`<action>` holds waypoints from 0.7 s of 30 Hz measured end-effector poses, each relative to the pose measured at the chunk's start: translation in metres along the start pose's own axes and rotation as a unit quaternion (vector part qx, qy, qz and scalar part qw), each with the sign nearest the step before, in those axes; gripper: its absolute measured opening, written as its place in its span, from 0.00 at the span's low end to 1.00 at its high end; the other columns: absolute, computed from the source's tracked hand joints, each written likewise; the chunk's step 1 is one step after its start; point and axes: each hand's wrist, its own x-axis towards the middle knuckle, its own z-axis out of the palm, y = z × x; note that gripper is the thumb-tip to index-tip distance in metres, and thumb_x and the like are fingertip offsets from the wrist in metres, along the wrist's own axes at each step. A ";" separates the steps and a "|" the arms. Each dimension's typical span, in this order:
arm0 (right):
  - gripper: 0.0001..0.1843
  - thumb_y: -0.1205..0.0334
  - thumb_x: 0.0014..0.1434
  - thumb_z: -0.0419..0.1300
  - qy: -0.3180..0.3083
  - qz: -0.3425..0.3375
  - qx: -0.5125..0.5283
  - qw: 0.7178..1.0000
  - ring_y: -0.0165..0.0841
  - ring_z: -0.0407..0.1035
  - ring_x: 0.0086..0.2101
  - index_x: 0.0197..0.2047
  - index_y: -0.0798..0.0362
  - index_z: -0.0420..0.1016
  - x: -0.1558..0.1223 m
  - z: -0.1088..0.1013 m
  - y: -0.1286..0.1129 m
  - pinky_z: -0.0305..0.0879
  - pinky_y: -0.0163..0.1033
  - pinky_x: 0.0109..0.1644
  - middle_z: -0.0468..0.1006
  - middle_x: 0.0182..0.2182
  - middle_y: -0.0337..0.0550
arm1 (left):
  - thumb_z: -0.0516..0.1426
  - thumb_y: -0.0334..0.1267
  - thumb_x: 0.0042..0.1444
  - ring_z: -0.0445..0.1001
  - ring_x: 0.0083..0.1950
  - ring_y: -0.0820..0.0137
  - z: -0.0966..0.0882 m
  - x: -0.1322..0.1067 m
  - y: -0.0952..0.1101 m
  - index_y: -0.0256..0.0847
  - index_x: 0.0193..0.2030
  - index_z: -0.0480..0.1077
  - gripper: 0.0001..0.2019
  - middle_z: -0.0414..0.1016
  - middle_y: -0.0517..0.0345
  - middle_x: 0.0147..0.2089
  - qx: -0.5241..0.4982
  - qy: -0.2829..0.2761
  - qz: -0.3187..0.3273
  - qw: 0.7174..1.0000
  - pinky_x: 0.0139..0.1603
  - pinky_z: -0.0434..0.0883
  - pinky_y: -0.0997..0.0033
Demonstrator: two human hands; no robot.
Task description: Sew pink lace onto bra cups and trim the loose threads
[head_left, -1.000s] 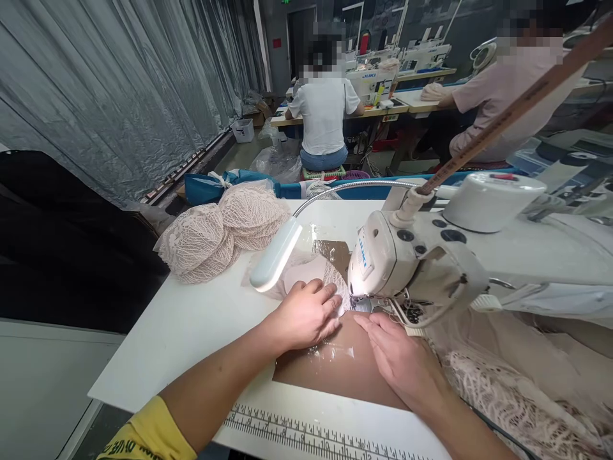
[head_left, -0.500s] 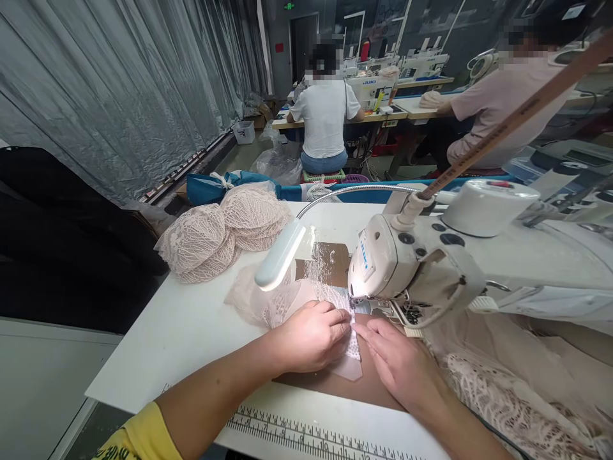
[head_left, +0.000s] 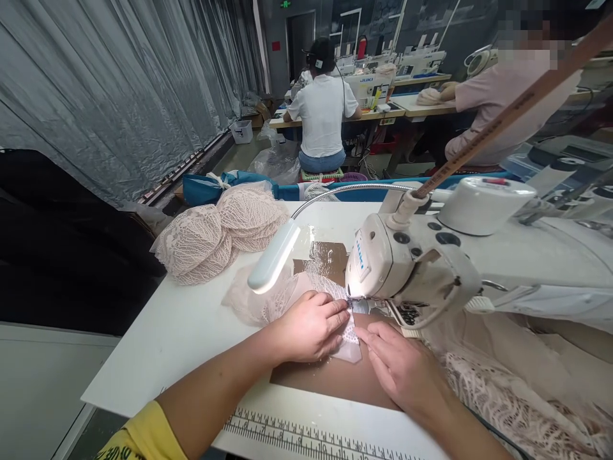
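A pale pink lace piece (head_left: 268, 299) lies under the head of a white JUKI sewing machine (head_left: 407, 262), by the needle. My left hand (head_left: 311, 326) rests on the lace with its fingers pressed flat and curled, holding the fabric down just left of the presser foot. My right hand (head_left: 400, 367) lies flat on the brown plate area (head_left: 330, 377), fingertips touching the lace's near edge in front of the needle. A white gooseneck lamp (head_left: 272, 257) hangs over the fabric.
A stack of pink lace cups (head_left: 215, 233) sits at the back left of the white table (head_left: 172, 332). More lace (head_left: 517, 402) is heaped at the right. A printed ruler (head_left: 297, 437) runs along the near edge. Two people sit at machines beyond.
The lace piece has shifted left and toward me under the machine, more of it now showing past the lamp. Both hands moved slightly closer together at the needle.
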 end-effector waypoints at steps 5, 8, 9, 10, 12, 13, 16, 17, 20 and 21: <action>0.18 0.72 0.59 0.46 -0.039 -0.003 0.055 0.998 0.32 0.67 0.29 0.43 0.51 0.75 -0.003 -0.004 -0.002 0.57 0.38 0.33 0.75 0.29 0.41 | 0.49 0.35 0.63 0.66 0.52 0.61 0.002 -0.001 -0.001 0.35 0.56 0.66 0.17 0.69 0.46 0.58 0.021 0.003 0.020 1.000 0.51 0.62 0.60; 0.17 0.72 0.59 0.47 -0.029 -0.022 0.046 0.998 0.32 0.66 0.28 0.43 0.52 0.75 -0.001 -0.005 -0.003 0.56 0.38 0.33 0.75 0.29 0.41 | 0.49 0.34 0.62 0.66 0.51 0.61 0.003 -0.001 0.000 0.34 0.56 0.66 0.17 0.69 0.48 0.59 0.017 0.006 0.018 1.000 0.51 0.62 0.60; 0.17 0.72 0.59 0.47 -0.024 -0.026 0.041 0.998 0.32 0.66 0.28 0.43 0.52 0.75 -0.001 -0.005 -0.004 0.56 0.38 0.33 0.75 0.29 0.41 | 0.49 0.34 0.62 0.66 0.51 0.61 0.003 -0.001 -0.001 0.34 0.56 0.66 0.17 0.69 0.48 0.59 0.015 0.007 0.017 1.000 0.51 0.62 0.60; 0.17 0.72 0.59 0.46 -0.020 -0.030 0.036 0.999 0.32 0.66 0.28 0.43 0.53 0.75 -0.001 -0.004 -0.003 0.56 0.38 0.33 0.75 0.29 0.41 | 0.49 0.34 0.62 0.66 0.51 0.61 0.003 -0.001 -0.001 0.34 0.56 0.66 0.17 0.69 0.49 0.59 0.013 0.008 0.016 1.000 0.51 0.62 0.60; 0.18 0.72 0.60 0.46 -0.010 -0.036 0.022 0.999 0.32 0.66 0.28 0.43 0.53 0.75 0.000 -0.002 -0.003 0.56 0.38 0.34 0.76 0.30 0.42 | 0.49 0.33 0.61 0.66 0.50 0.61 0.004 0.000 -0.003 0.33 0.57 0.66 0.18 0.69 0.50 0.59 0.013 0.008 0.016 1.000 0.51 0.62 0.60; 0.18 0.72 0.61 0.45 -0.005 -0.039 0.012 0.999 0.32 0.67 0.28 0.43 0.53 0.75 0.000 -0.001 -0.003 0.56 0.38 0.34 0.76 0.30 0.42 | 0.50 0.33 0.60 0.65 0.50 0.60 0.005 0.000 -0.004 0.33 0.57 0.65 0.18 0.69 0.50 0.59 0.013 0.007 0.015 1.000 0.51 0.62 0.60; 0.18 0.71 0.62 0.46 0.004 -0.051 -0.031 0.998 0.32 0.68 0.28 0.44 0.56 0.76 0.002 0.000 -0.003 0.57 0.38 0.33 0.78 0.32 0.44 | 0.51 0.32 0.59 0.65 0.51 0.59 0.007 0.001 -0.008 0.33 0.58 0.65 0.20 0.68 0.48 0.60 0.020 0.007 0.011 1.000 0.53 0.61 0.58; 0.18 0.71 0.62 0.46 0.006 -0.055 -0.047 0.997 0.32 0.68 0.29 0.45 0.57 0.77 0.004 -0.001 -0.003 0.58 0.38 0.33 0.79 0.33 0.44 | 0.52 0.32 0.58 0.65 0.52 0.59 0.007 0.002 -0.009 0.33 0.58 0.64 0.20 0.68 0.48 0.60 0.024 0.009 0.009 1.000 0.54 0.61 0.58; 0.18 0.70 0.63 0.47 0.018 -0.056 -0.087 0.994 0.32 0.69 0.29 0.44 0.59 0.79 0.009 -0.002 -0.006 0.59 0.36 0.32 0.80 0.34 0.46 | 0.52 0.31 0.58 0.64 0.54 0.59 0.007 0.003 -0.012 0.34 0.58 0.64 0.20 0.68 0.47 0.59 0.034 0.013 0.001 0.999 0.55 0.60 0.57; 0.18 0.70 0.63 0.47 0.022 -0.054 -0.098 0.993 0.31 0.69 0.28 0.44 0.59 0.79 0.011 -0.002 -0.007 0.60 0.36 0.31 0.80 0.34 0.46 | 0.52 0.31 0.59 0.64 0.54 0.59 0.007 0.004 -0.012 0.34 0.57 0.64 0.19 0.68 0.47 0.59 0.037 0.015 -0.003 0.999 0.55 0.60 0.57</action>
